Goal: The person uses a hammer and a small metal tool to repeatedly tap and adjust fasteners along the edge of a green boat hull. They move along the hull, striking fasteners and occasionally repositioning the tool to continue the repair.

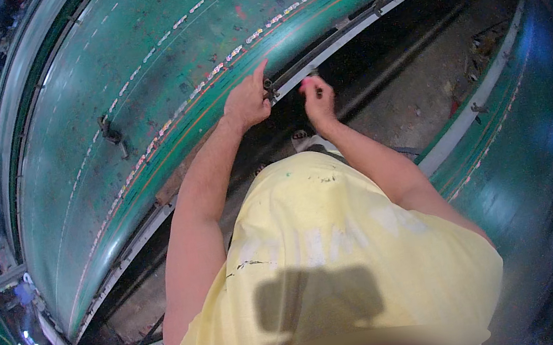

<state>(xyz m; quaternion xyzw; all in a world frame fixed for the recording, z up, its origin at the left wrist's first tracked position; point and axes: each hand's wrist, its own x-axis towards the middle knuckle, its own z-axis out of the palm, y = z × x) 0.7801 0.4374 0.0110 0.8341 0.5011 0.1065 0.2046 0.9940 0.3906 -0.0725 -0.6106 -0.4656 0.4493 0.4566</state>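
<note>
My left hand [249, 99] rests on the near edge of a long green table [179, 66], its index finger stretched out over the surface. Beside its fingers sits a small dark metal fitting [270, 89] on the pale metal rail [296, 80] that runs along this edge. Just right of the rail, my right hand [320, 104] is closed around a small pinkish-red object [309, 83]. A dark tip seems to stick out of it; its kind is too small to make out.
A dark metal piece [112, 133] lies on the green table further left. Rows of small printed marks [231, 55] run along its surface. A dark aisle floor [400, 104] lies between it and a second green table [504, 149] at right, which has its own pale rail [453, 135].
</note>
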